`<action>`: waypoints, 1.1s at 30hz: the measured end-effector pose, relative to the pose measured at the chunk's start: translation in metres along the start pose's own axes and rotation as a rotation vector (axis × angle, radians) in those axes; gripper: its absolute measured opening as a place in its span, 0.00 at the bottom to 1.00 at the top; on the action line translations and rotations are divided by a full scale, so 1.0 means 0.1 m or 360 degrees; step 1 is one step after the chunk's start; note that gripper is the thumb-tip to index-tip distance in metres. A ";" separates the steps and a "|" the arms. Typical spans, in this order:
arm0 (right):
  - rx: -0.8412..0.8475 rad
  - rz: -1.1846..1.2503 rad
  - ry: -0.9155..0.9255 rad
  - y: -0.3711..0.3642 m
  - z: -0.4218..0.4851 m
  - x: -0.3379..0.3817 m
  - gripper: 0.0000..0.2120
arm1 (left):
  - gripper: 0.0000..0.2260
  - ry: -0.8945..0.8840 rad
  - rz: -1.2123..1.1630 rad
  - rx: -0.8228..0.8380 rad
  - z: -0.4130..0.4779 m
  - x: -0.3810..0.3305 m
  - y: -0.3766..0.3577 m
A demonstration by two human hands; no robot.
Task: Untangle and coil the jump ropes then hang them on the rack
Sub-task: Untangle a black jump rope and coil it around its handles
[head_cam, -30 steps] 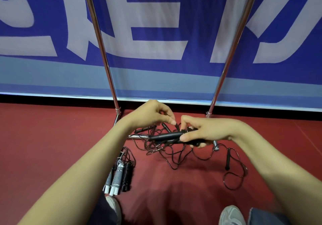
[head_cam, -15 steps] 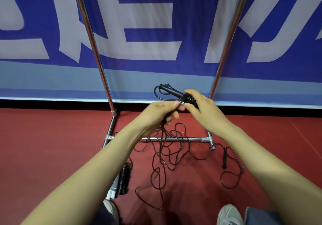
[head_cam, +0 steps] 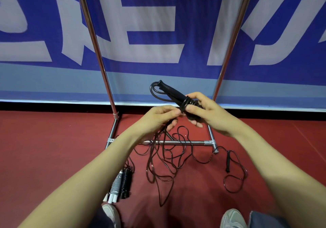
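Single head-worn view, forward and down, close above hands, facing rack (head_cam: pixel 178 142).

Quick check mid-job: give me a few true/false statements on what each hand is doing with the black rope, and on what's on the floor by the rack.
1. The right hand grips a black handle with cord wound round it. True.
2. The left hand is empty. False: it pinches the cord just beside the handle.
3. A loose handle lies on the floor near the right foot of the rack. True.
4. The held rope hangs from the rack. False: its cord trails down into a tangle on the floor.
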State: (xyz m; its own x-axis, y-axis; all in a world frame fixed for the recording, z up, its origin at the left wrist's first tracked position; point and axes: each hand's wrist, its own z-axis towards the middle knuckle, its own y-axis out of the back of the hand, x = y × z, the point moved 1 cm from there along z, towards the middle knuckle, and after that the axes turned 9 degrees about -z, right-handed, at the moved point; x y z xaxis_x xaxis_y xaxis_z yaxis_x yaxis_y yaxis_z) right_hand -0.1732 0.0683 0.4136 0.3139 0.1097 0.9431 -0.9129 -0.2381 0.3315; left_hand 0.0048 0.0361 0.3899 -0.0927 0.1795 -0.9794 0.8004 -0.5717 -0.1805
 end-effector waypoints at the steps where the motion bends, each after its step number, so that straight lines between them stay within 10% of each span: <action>1: 0.0052 0.0093 -0.0010 0.00 -0.01 0.02 0.11 | 0.06 -0.0046 0.0021 -0.0035 0.00 0.00 0.03; 10: 0.0108 0.0175 -0.0064 -0.02 -0.01 0.08 0.07 | 0.21 -0.0092 0.0750 -0.0013 -0.06 -0.01 0.18; 14: 0.0076 0.0095 -0.0123 -0.10 -0.04 0.09 0.10 | 0.04 -0.0226 0.0635 -0.0068 -0.10 0.03 0.11; 18: 0.0039 -0.0020 -0.0163 -0.14 -0.03 0.09 0.12 | 0.11 -0.0258 0.0570 0.0025 -0.13 0.02 0.17; 26: 0.0736 -0.0453 -0.0480 -0.04 -0.09 0.07 0.16 | 0.04 -0.0202 0.1301 0.0032 -0.07 -0.12 0.32; 33: -0.0217 -0.1520 -0.0094 -0.03 0.03 -0.10 0.19 | 0.05 -0.0380 0.1002 -0.0331 -0.06 -0.15 0.12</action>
State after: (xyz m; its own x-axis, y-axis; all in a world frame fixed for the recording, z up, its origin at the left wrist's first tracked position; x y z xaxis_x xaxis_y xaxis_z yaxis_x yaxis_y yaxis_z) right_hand -0.1728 0.0645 0.4035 0.9487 0.1494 0.2786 -0.2875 0.0410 0.9569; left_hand 0.0193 0.0319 0.4030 0.3169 -0.3293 -0.8895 0.8390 -0.3401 0.4248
